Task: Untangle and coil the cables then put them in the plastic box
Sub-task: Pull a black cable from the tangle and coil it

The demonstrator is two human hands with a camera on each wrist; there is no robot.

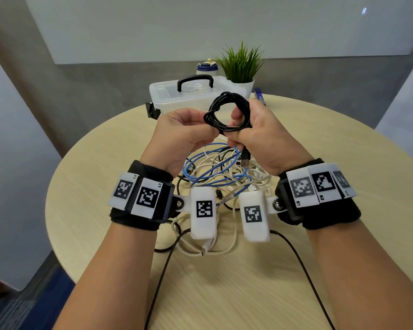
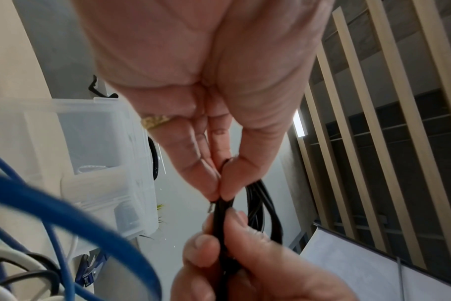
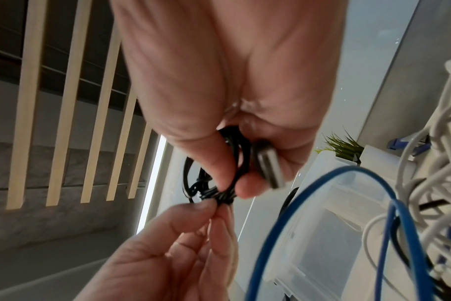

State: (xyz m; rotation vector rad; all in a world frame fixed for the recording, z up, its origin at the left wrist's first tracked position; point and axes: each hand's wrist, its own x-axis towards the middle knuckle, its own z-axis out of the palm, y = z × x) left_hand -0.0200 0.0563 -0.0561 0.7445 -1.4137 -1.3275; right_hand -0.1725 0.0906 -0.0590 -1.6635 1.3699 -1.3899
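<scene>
Right hand (image 3: 219, 91) is pinching a small black cable coil (image 3: 219, 195), USB plug (image 3: 268, 169) poking out beside the thumb. Left hand (image 3: 168, 254) pinches the coil from below. Blue cable (image 3: 309, 193) loops on the right, plastic box (image 3: 330, 224) behind it.

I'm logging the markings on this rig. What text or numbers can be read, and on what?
"L1": left wrist band tag.
"L2": tag beside it, small and hard to read.
"R1": right wrist band tag.
"R2": next tag.
Third right tag's label: too small to read.
Square tag patterns: codes, no words.
Cables, box: no readable text.
</scene>
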